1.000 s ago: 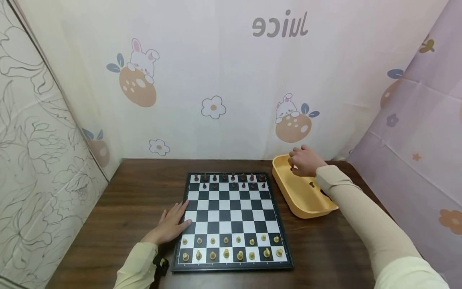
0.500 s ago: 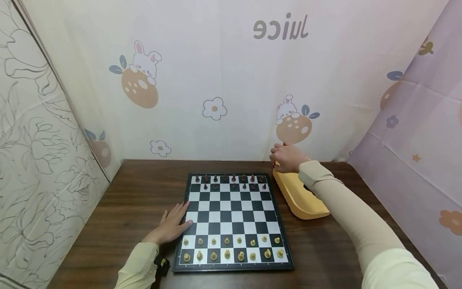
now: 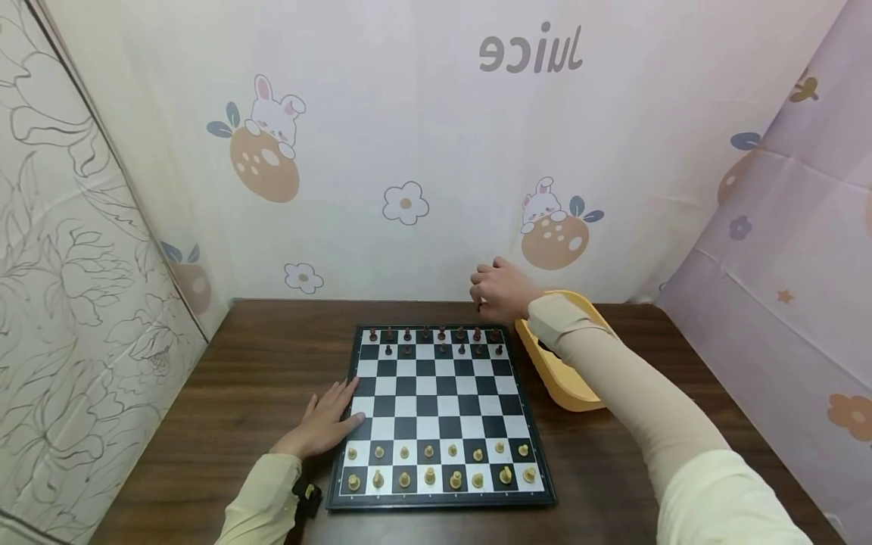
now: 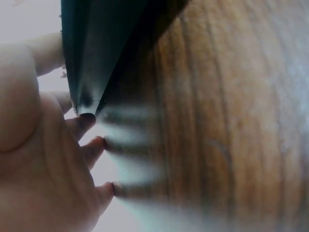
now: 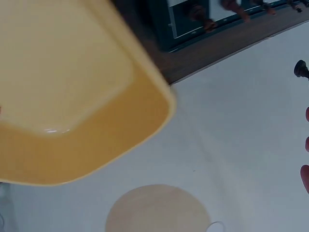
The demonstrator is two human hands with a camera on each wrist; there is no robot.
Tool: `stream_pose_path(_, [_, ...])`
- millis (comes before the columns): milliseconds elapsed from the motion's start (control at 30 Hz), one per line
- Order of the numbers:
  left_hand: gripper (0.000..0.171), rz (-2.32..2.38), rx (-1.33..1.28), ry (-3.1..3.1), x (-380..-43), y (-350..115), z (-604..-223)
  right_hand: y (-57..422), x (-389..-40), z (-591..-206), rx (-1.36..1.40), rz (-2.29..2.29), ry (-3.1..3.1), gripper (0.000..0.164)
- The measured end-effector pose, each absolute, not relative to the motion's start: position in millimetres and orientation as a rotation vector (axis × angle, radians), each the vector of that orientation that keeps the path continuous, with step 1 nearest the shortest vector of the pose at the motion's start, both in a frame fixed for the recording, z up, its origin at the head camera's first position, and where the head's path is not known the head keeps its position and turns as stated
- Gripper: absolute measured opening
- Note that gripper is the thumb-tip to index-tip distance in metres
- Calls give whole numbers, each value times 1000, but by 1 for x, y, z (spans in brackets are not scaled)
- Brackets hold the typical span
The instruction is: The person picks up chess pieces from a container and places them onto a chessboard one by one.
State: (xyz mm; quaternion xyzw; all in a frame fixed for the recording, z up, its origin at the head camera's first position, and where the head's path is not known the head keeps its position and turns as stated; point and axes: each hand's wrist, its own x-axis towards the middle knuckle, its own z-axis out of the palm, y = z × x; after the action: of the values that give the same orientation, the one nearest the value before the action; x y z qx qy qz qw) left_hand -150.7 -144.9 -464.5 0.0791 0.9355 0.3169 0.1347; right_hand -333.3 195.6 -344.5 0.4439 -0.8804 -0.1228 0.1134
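Note:
A black-and-white chessboard (image 3: pixel 436 409) lies on the table. Light chess pieces (image 3: pixel 456 478) stand in two rows along its near side; dark chess pieces (image 3: pixel 441 333) line the far side, with gaps in their second row. My left hand (image 3: pixel 323 424) rests on the board's left edge, fingers spread, thumb over the border; the left wrist view shows its fingertips beside the board's dark side (image 4: pixel 96 53). My right hand (image 3: pixel 502 291) is above the board's far right corner, pinching a dark chess piece (image 5: pixel 301 70), whose base shows in the right wrist view while most fingers are out of frame.
A yellow plastic tray (image 3: pixel 552 375) stands right of the board, partly hidden under my right forearm; its wall (image 5: pixel 111 140) fills much of the right wrist view. The wooden table (image 3: pixel 272 356) ends at a patterned curtain (image 3: pixel 354 250) behind.
My right hand has moved left from over the yellow tray to the board's far right corner, carrying the dark chess piece. The left hand has stayed at the board's edge.

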Motion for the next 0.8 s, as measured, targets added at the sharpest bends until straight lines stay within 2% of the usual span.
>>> stream_pose_path(800, [67, 939, 273, 2744, -151, -145, -465, 95, -329, -356, 1517, -328, -2394, 5])
